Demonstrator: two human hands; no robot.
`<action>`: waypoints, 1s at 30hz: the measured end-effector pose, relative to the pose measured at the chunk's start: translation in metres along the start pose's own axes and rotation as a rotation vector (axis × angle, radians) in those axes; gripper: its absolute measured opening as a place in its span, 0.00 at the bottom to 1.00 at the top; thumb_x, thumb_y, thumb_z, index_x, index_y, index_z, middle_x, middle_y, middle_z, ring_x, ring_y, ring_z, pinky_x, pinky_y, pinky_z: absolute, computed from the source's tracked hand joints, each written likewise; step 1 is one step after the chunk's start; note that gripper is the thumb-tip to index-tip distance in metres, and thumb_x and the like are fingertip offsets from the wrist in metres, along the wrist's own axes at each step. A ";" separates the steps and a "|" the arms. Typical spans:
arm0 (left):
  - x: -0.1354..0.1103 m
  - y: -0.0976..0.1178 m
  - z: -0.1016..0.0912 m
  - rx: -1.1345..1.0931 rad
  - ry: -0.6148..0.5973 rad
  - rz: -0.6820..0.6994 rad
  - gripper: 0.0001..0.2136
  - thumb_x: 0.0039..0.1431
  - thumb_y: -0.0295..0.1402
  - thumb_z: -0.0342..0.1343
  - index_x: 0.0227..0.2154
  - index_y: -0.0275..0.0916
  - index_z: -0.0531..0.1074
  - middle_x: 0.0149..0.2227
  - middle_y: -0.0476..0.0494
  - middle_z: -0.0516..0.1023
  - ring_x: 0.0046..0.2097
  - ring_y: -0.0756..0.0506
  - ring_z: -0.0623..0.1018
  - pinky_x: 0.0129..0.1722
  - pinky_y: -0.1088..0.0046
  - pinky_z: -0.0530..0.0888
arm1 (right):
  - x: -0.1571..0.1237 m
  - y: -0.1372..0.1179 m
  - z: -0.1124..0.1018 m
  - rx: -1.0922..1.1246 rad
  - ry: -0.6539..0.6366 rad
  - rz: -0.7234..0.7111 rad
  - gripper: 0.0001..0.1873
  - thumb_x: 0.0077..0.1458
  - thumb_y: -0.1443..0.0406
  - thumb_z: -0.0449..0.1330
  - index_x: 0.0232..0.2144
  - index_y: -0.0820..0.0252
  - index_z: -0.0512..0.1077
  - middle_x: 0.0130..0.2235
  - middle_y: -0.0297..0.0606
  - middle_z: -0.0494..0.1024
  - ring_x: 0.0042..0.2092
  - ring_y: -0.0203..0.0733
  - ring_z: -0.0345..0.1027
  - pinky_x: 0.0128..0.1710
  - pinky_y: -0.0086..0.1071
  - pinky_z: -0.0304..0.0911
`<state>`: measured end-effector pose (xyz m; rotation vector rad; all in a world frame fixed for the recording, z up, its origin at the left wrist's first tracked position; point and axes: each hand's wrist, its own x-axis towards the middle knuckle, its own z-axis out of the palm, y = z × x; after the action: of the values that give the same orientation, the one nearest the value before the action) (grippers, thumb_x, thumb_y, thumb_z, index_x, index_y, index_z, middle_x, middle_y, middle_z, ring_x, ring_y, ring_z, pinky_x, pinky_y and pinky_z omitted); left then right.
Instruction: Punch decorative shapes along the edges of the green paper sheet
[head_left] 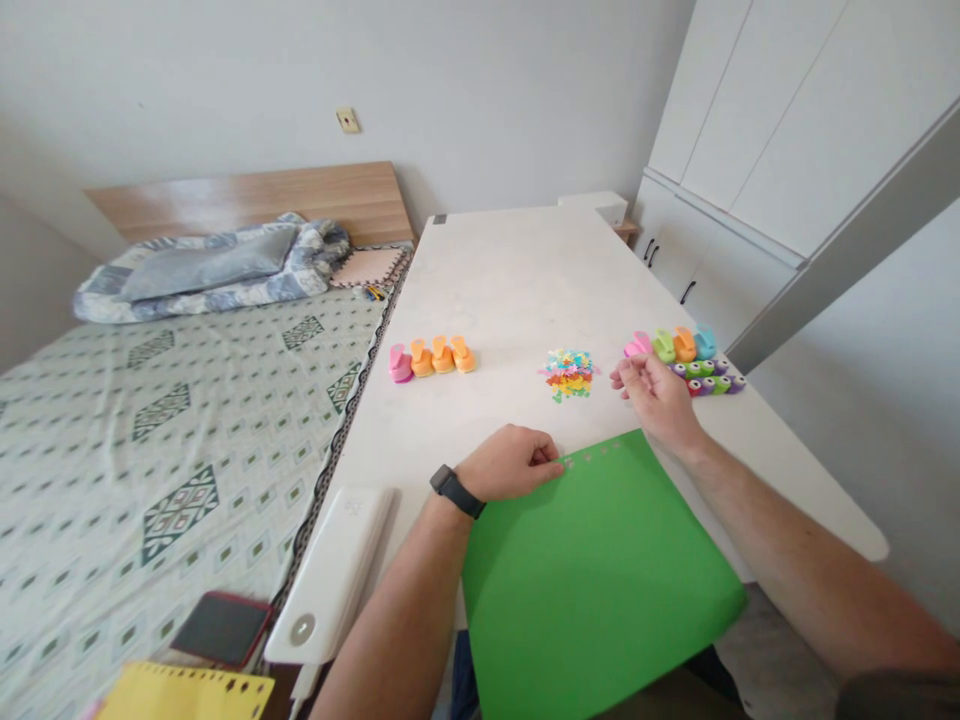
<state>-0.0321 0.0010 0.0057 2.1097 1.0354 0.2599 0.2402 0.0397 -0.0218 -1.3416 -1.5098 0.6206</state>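
Observation:
A large sheet of green paper (592, 590) hangs over the table's near edge, with a few small punched holes along its far edge. My left hand (514, 462), with a dark watch on its wrist, is closed on the sheet's far left corner. My right hand (660, 400) is above the table beyond the sheet's far right corner, fingers bent together; anything in them is too small to make out. Just beyond it stand a pink craft punch (638, 343) and an orange craft punch (684, 344). Left of this hand lies a pile of colourful paper cutouts (570, 374).
Small multicoloured punches (707, 378) stand in rows at the right. A pink punch (400, 364) and three orange punches (442, 355) line up at the left of the white table (510, 270). A long white device (337, 570) and yellow punched paper (187, 692) lie near left, beside the bed (247, 400).

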 end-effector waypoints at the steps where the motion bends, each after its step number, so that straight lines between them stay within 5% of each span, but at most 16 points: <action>1: 0.000 -0.001 0.000 -0.013 0.005 -0.010 0.11 0.61 0.41 0.58 0.34 0.38 0.79 0.28 0.48 0.80 0.29 0.51 0.75 0.30 0.77 0.66 | 0.000 0.000 0.000 0.001 0.010 -0.001 0.18 0.65 0.47 0.56 0.41 0.55 0.72 0.38 0.40 0.81 0.39 0.46 0.77 0.38 0.40 0.74; 14: 0.004 -0.006 -0.001 -0.090 0.095 -0.061 0.23 0.67 0.52 0.50 0.32 0.38 0.78 0.27 0.48 0.78 0.28 0.50 0.72 0.28 0.75 0.66 | 0.003 -0.002 -0.005 -0.002 0.075 -0.020 0.19 0.65 0.46 0.56 0.43 0.54 0.71 0.39 0.41 0.81 0.38 0.45 0.77 0.37 0.39 0.73; 22: 0.007 -0.011 0.004 -0.391 0.131 -0.179 0.31 0.66 0.60 0.43 0.40 0.35 0.78 0.35 0.40 0.82 0.33 0.48 0.80 0.32 0.74 0.74 | 0.005 -0.003 -0.007 -0.010 0.093 -0.043 0.20 0.64 0.45 0.55 0.42 0.54 0.71 0.38 0.41 0.81 0.37 0.45 0.77 0.36 0.38 0.73; 30: 0.007 -0.008 0.003 -0.311 0.211 -0.174 0.28 0.67 0.58 0.45 0.40 0.36 0.77 0.35 0.41 0.82 0.32 0.48 0.80 0.29 0.75 0.72 | 0.007 -0.002 -0.009 -0.019 0.126 -0.055 0.21 0.65 0.45 0.54 0.42 0.55 0.71 0.38 0.41 0.81 0.37 0.44 0.76 0.36 0.38 0.71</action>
<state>-0.0309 0.0077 -0.0033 1.7294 1.2084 0.5308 0.2479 0.0434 -0.0142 -1.3243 -1.4487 0.4790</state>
